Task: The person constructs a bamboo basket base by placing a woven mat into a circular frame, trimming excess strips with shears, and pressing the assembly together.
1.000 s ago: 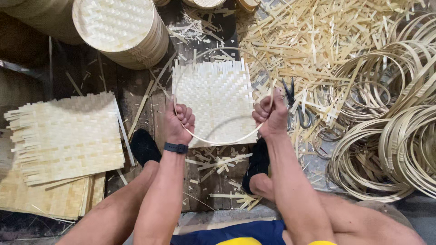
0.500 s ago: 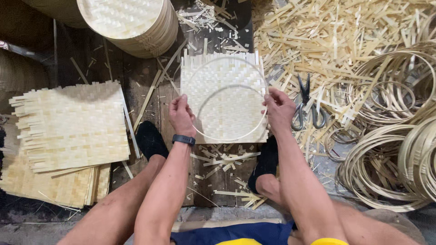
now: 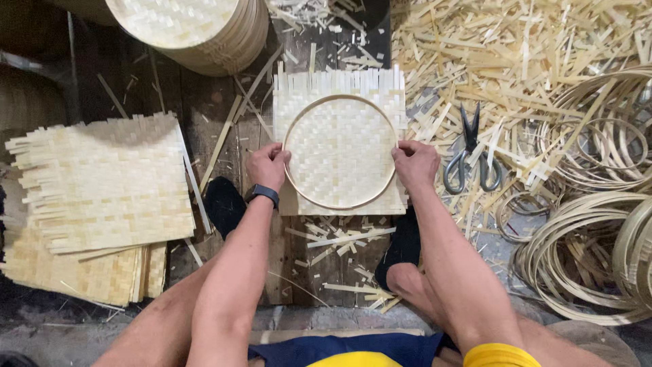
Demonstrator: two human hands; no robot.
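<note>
A square woven bamboo mat lies flat on the dark wooden floor in front of me. A thin round bamboo hoop rests on top of it. My left hand grips the hoop's left side, with a dark watch on that wrist. My right hand grips the hoop's right side. Both hands press the hoop down onto the mat.
A pile of square woven mats lies at the left. A stack of finished round woven trays stands at the top. Scissors lie right of the mat among loose bamboo strips. Coiled bamboo hoops fill the right side.
The mat and hoop were held up tilted towards me; now the mat lies flat on the floor with the hoop pressed on it. My hands moved apart to the hoop's sides.
</note>
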